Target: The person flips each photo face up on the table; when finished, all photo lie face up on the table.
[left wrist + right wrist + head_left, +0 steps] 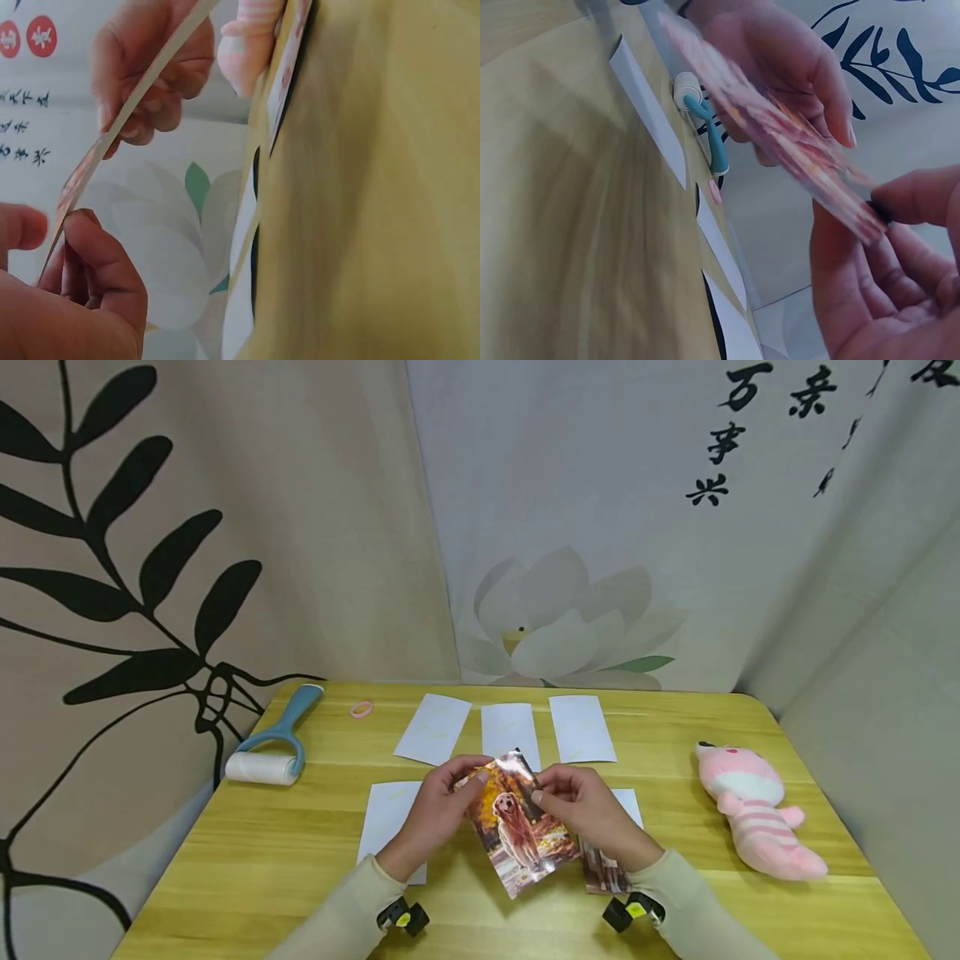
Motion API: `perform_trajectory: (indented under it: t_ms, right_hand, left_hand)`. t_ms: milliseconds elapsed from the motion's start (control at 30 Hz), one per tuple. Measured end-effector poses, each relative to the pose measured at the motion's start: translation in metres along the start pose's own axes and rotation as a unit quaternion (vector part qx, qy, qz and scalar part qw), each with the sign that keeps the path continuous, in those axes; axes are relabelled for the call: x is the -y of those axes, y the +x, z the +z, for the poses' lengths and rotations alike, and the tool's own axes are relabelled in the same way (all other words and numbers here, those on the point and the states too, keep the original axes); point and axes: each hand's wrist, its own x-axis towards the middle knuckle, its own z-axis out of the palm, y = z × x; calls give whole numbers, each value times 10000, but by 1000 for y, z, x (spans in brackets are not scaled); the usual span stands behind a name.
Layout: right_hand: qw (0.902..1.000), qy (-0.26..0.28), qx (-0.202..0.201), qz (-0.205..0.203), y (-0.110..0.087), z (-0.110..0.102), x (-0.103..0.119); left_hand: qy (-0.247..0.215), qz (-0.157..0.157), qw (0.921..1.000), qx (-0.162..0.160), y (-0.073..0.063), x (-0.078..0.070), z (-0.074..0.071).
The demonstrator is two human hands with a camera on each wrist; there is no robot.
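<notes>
A: What do we enter first?

B: Item one, a glossy photo print of a dog amid orange foliage. We locate it raised over the middle of the worktop, tilted, one corner towards the front edge, both hands touching it.

A: And how do we record the grip?

B: Left hand: thumb on the printed face, fingers behind, pinching the upper left part. Right hand: thumb and fingers pinching the upper right edge.

A: Flat pieces?

B: Along the back edge, we count three white cards: left, middle, right, the middle one partly hidden by the print. Nearer the front edge, one white card lies beside the left hand. By the right hand, we list a further white card and a printed card, both partly covered; whether they overlap, we cannot tell.

A: Remaining stock?

B: At the back left corner, a lint roller, white roll, blue handle. Just right of it, near the back edge, a pink ring. Near the right edge, a pink plush toy with a striped body, lying with its head towards the back edge.
</notes>
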Motion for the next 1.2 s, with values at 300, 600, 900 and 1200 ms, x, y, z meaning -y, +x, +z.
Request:
perform_trajectory:
  t_ms: [300, 600, 900, 1200]
  right_hand:
    - [9957, 454, -705, 395, 1, -3, 3]
    - [9942, 506, -801, 502, -5, -2, -4]
    - [9955, 2, -759, 561, -16, 0, -24]
    - [9958, -478, -408, 666, -23, 3, -37]
  left_hand:
    - [-934, -510, 9941, -211, -15, 10, 2]
    - [-1124, -704, 9905, -353, -19, 17, 4]
    - [-763, -876, 9927, -309, -27, 31, 10]
    - [-272, -1188, 9924, 149, -33, 36, 13]
